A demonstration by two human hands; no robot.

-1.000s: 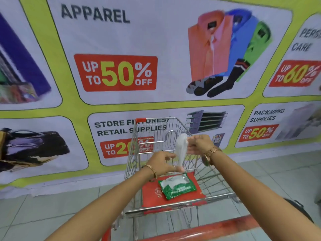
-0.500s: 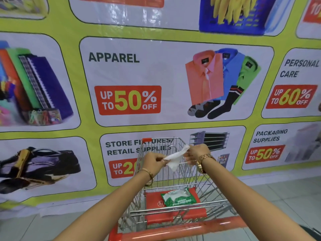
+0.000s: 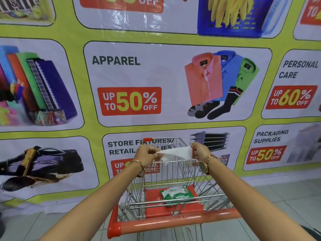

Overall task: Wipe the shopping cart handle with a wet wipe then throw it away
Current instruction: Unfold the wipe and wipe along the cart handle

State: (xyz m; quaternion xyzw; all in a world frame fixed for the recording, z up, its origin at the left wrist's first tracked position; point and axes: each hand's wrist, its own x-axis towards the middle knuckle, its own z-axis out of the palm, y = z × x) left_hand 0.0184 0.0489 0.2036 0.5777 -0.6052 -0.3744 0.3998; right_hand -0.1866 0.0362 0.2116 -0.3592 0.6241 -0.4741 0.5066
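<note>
A: Where's the wet wipe (image 3: 175, 153)?

B: Up in the air over the cart basket (image 3: 173, 173), stretched flat between both hands. The left hand (image 3: 147, 154) pinches its left edge and the right hand (image 3: 199, 151) pinches its right edge, each with fingertips closed on the sheet; a loose corner droops on the lower left

A: So wiping hasn't started?

B: I'd say not. This looks like the unfolding step: the sheet is spread open but well above the cart handle (image 3: 173, 223), the orange bar at the near edge of the view, which neither hand touches

A: What does the next move call for?

B: Probably bringing the wipe down and back toward the person, letting one hand go, then wrapping the sheet around the bar and sliding along it end to end. It's thin and limp, so it could bunch up unless it's held flat against the bar

A: Anything else around?

B: A green wipes pack (image 3: 177, 195) lies on the red seat flap (image 3: 152, 204) just beyond the handle, and a sale banner (image 3: 121, 80) covers the wall behind. I see no bin in view, so the throwing-away step will mean looking elsewhere
</note>
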